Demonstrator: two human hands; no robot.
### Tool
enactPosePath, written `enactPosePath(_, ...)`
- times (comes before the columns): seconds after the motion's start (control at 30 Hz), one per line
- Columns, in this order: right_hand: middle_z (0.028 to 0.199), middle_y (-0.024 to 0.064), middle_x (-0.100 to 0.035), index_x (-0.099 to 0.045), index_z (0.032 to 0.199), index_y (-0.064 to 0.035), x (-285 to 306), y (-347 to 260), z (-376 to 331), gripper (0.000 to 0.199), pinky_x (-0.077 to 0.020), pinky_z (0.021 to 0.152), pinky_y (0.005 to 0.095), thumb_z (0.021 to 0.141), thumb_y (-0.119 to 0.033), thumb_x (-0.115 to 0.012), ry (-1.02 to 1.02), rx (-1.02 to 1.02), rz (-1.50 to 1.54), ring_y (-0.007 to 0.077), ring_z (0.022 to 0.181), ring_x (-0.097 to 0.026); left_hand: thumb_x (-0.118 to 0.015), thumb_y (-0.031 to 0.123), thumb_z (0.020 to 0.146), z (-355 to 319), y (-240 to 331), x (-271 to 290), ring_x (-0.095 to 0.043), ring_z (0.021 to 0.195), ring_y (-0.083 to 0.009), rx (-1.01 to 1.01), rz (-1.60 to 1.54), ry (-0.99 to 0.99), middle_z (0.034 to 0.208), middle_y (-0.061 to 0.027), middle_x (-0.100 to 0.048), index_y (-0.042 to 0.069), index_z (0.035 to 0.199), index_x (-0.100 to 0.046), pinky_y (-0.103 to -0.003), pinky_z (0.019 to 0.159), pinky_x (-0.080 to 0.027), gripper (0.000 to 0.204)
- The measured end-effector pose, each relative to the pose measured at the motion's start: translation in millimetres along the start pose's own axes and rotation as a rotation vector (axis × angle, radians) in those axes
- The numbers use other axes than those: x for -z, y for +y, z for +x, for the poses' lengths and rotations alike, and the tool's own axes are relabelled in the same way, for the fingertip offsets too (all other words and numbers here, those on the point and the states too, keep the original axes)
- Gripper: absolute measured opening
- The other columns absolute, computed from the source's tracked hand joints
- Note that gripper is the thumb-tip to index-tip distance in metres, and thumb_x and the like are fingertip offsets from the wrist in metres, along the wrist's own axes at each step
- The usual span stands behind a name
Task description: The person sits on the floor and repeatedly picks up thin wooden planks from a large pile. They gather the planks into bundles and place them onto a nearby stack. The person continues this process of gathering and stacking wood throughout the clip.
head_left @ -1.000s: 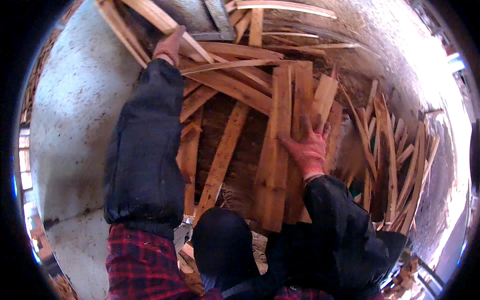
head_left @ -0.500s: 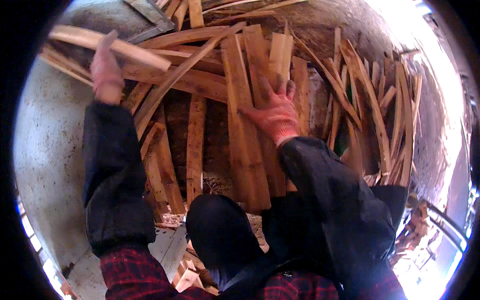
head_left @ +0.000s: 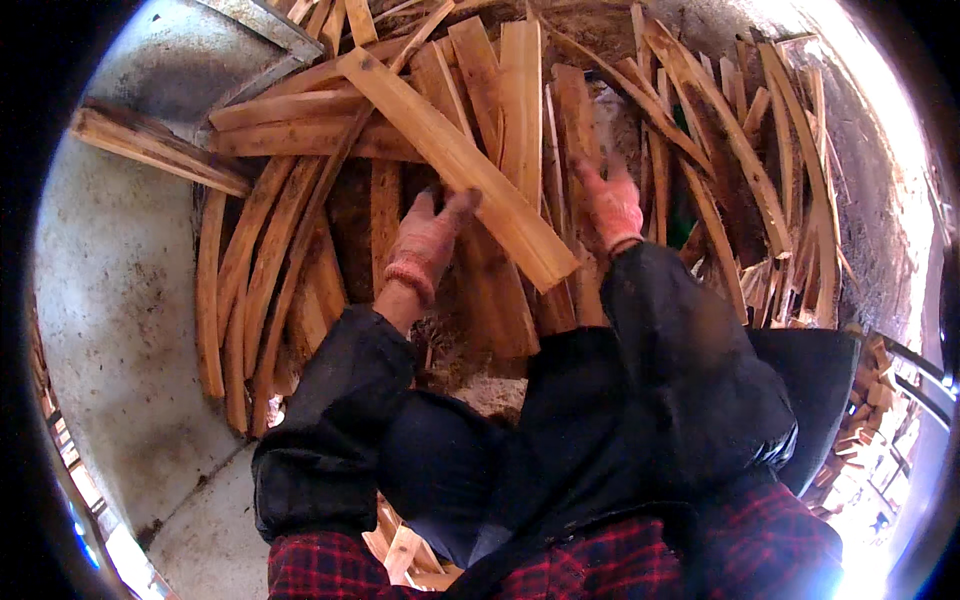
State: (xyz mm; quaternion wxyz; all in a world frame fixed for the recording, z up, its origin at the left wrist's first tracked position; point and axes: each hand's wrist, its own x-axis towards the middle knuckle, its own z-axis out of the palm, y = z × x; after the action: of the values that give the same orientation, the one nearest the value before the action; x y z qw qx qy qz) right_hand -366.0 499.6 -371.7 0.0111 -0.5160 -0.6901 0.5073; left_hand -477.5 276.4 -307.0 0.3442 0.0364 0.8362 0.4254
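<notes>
A pale, flat wooden plank (head_left: 465, 165) slants across the middle, over several upright planks. My left hand (head_left: 425, 245), in a pinkish-red work glove with darkened fingertips, is at the plank's lower left edge. Its fingers are apart and the fingertips meet that edge, not wrapped round it. Right of the plank's lower end, my right hand (head_left: 612, 205) wears a matching glove. Its fingers point away from me, spread and slightly blurred, in front of an upright brown board (head_left: 575, 120). Whether they touch that board I cannot tell.
Curved wood strips (head_left: 735, 150) lean on the right. More strips (head_left: 265, 260) stand at left beside a stained pale metal panel (head_left: 120, 330). A short bundle of wood (head_left: 160, 150) juts from the left. Cut wood pieces (head_left: 405, 550) lie below my knee.
My left hand has come from the far left to the middle. A pale plank now slants across the centre. My right hand has shifted slightly right, off the upright planks; the view has shifted too.
</notes>
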Motion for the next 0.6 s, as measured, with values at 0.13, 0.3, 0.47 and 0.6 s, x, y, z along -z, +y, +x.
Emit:
enactPosePath(0.13, 0.107, 0.0105, -0.064, -0.056, 0.128, -0.0045, 20, 13, -13, 0.053, -0.0512, 0.08, 0.0339, 0.091, -0.042, -0.062, -0.379, -0.141, 0.305, 0.0202, 0.091, -0.06, -0.067, 0.063, 0.078, 30, 10, 0, -0.053, 0.118, -0.0299, 0.039, -0.053, 0.239, 0.13, -0.0209, -0.056, -0.009, 0.129, -0.05, -0.038, 0.101, -0.039, 0.089)
enactPosePath(0.3, 0.101, 0.008, -0.066, -0.062, 0.115, -0.0016, 9, 50, 6, 0.041, -0.0559, 0.064, 0.0394, 0.093, -0.036, -0.062, -0.544, -0.151, 0.735, 0.0219, 0.081, -0.063, -0.084, 0.042, 0.064, 72, 31, -4, -0.064, 0.106, -0.0314, 0.118, -0.004, 0.31, 0.117, -0.022, -0.063, -0.009, 0.121, -0.05, -0.039, 0.091, -0.05, 0.084)
enactPosePath(0.47, 0.118, 0.0086, -0.062, -0.058, 0.126, -0.0012, 18, 31, 11, 0.049, -0.0534, 0.081, 0.038, 0.095, -0.039, -0.058, -0.527, -0.107, 0.546, 0.0233, 0.098, -0.061, -0.086, 0.026, 0.063, 62, -6, -14, -0.066, 0.097, -0.0277, -0.145, -0.099, 0.107, 0.107, -0.0173, -0.066, -0.002, 0.118, -0.053, -0.038, 0.085, -0.054, 0.07)
enactPosePath(0.6, 0.127, 0.0097, -0.059, -0.052, 0.135, -0.0034, 14, -17, -38, 0.057, -0.0483, 0.093, 0.0357, 0.095, -0.044, -0.058, -0.551, -0.215, 0.925, 0.0244, 0.107, -0.059, -0.082, 0.041, 0.071, 32, -31, -1, -0.063, 0.101, -0.0262, 0.026, -0.563, -0.04, 0.112, -0.0102, -0.066, 0.006, 0.133, -0.049, -0.04, 0.088, -0.052, 0.079)
